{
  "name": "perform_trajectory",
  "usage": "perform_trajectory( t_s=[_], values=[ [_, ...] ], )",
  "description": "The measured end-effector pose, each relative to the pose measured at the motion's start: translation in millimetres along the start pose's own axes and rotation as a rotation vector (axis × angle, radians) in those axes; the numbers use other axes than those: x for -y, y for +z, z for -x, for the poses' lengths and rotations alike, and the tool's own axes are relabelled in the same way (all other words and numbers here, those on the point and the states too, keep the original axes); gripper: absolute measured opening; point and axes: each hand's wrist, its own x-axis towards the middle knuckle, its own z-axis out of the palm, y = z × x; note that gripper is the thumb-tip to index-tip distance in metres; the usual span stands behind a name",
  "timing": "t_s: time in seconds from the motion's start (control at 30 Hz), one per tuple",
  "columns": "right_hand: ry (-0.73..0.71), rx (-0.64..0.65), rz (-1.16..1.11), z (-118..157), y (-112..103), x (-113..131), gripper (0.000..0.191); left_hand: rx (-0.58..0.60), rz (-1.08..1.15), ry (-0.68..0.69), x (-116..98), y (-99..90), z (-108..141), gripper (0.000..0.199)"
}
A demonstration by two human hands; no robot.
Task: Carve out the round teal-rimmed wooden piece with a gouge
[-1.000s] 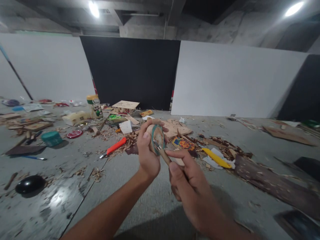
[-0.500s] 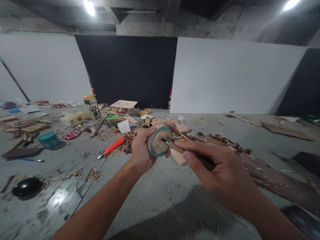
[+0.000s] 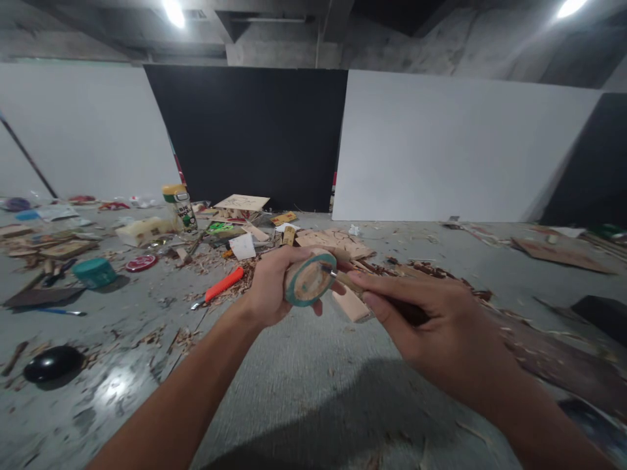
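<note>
My left hand is wrapped round a wooden piece, whose oval face has a teal rim and a bare, roughly cut middle. In my right hand is a carving tool with a wooden handle and a metal end. The tool's tip meets the upper right part of the oval face, near the rim. Under and behind the piece, a pale wood block lies on the floor.
An orange cutter lies left of my left hand among wood shavings. Farther left are a teal container, a red lid and a black rounded object. A bottle stands behind; a bark slab lies right.
The wooden piece has tilted and shifted slightly left with my left hand. The tool's tip has moved from near the middle of the face to its upper right edge.
</note>
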Motion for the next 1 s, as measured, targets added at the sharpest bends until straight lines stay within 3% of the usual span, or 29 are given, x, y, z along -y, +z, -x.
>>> perform_trajectory(
  t_s=[0.2,0.43,0.5,0.6,0.67,0.87,1.0],
  values=[
    [0.046,0.011,-0.039,-0.2,-0.3,-0.9,0.029,0.035,0.100,-0.076,-5.5,-4.2,3.0,0.038],
    [0.018,-0.028,0.051,0.2,1.4,-1.7,0.029,-0.053,0.223,-0.009,-4.3,-2.3,-0.3,0.035],
    [0.017,-0.030,0.056,-0.4,2.9,-1.8,0.029,-0.088,0.101,0.002,-3.6,-2.3,0.3,0.034],
    [0.016,0.015,0.041,-0.8,5.3,-2.1,0.030,-0.257,-0.302,0.079,-2.1,-4.6,2.2,0.028],
    [0.008,0.093,0.031,-0.2,6.9,-2.4,0.031,-0.349,-0.449,0.113,-2.0,-6.2,2.9,0.026],
    [-0.011,0.141,-0.027,4.5,17.3,-3.2,0.033,-0.244,-0.041,0.015,-11.5,-2.4,2.1,0.018],
    [-0.045,0.159,-0.019,5.0,23.5,-5.5,0.032,-0.169,0.064,-0.022,-14.2,-5.3,1.5,0.029]
  ],
)
